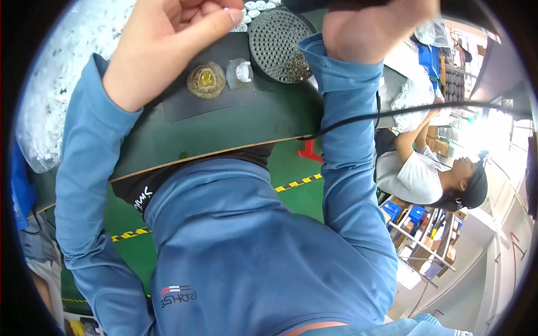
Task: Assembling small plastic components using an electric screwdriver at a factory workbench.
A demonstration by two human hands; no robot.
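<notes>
My left hand point(182, 33) is at the top of the view, above the dark green table point(218, 131). Its fingers curl toward the outstretched thumb; what they grip, if anything, I cannot make out. A smear of motion covers my right hand point(367, 31), whose fingers are hidden beyond the top edge. Between the forearms stands a round grey tray point(274, 42) with rows of small holes, small metal screws point(298, 68) gathered at its lower right. Small white parts point(255, 8) lie behind it, near my left fingertips.
A dark mat point(182, 109) bears a brownish round dish point(206, 80) with yellow in it and a small translucent container point(240, 74). Clear bags of white parts point(47, 106) fill the left. A black cable point(414, 109) crosses my right sleeve. Another person point(417, 173) works at right.
</notes>
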